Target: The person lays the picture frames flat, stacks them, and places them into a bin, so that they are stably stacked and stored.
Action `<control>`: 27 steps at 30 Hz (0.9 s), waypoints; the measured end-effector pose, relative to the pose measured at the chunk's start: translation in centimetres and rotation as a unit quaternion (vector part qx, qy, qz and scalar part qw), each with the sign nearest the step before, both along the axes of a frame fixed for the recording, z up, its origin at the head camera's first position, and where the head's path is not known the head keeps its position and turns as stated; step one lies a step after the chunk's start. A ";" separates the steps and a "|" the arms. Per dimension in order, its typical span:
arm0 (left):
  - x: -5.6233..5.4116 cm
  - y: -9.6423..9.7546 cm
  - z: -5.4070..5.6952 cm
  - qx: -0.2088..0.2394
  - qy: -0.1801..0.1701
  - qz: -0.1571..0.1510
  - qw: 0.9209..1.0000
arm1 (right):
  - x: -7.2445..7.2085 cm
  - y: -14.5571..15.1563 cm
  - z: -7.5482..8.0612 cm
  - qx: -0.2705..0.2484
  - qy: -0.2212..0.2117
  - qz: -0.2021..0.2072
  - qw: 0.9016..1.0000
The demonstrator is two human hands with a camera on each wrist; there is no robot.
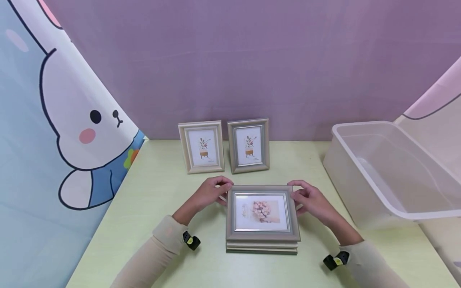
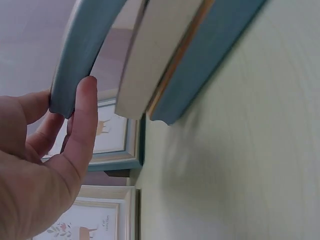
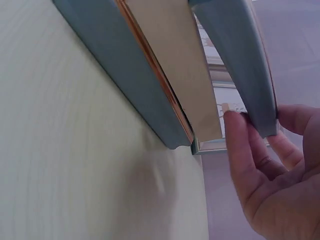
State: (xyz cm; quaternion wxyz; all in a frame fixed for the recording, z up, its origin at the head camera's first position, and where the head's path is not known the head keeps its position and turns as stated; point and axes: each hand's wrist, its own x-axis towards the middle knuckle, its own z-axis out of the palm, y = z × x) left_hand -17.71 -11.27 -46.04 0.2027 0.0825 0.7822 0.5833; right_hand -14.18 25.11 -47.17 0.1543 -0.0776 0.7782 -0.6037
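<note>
A grey picture frame (image 1: 262,236) with a pink flower print lies face up, on top of a stack. Under it are a cream picture frame (image 2: 150,65) and a lower grey picture frame (image 2: 200,65), which lies on the table. My left hand (image 1: 212,192) pinches the top frame's far left corner between thumb and fingers. At the far right corner, my right hand (image 1: 311,200) grips the same frame. Both wrist views show a gap between the top frame and the cream one, widest at the far end, so the top frame tilts with its far edge raised.
Behind the stack, a cream picture frame (image 1: 219,160) and a grey picture frame (image 1: 266,152) stand upright side by side, both with a potted-plant print. A translucent plastic bin (image 1: 345,176) stands to the right. A purple backdrop (image 1: 230,60) rises behind the table (image 1: 144,200).
</note>
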 end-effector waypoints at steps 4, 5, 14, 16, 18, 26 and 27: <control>-0.1 0.0 -0.4 -0.014 0.006 0.001 1.000 | 0.0 0.0 -0.2 0.011 0.009 -0.003 1.000; -0.1 0.0 -0.6 -0.020 0.010 0.001 1.000 | 0.1 -0.1 -0.2 0.015 0.012 -0.004 1.000; -0.1 -0.1 -1.6 -0.060 0.044 -0.008 0.997 | 0.0 -0.4 -0.7 0.038 0.025 -0.010 0.999; -0.1 -0.1 -1.7 -0.061 0.049 -0.009 0.997 | 0.0 -0.4 -0.9 0.048 0.029 -0.014 0.998; 0.0 -0.1 -1.9 -0.064 0.056 -0.012 0.996 | -0.1 -0.3 -1.2 0.057 0.030 -0.014 0.998; -0.2 -0.2 -2.8 -0.073 0.063 -0.019 0.995 | -0.5 -0.1 -1.7 0.070 0.010 -0.007 0.997; -0.2 -0.2 -2.8 -0.072 0.062 -0.018 0.995 | -0.5 -0.1 -1.6 0.069 0.009 -0.006 0.998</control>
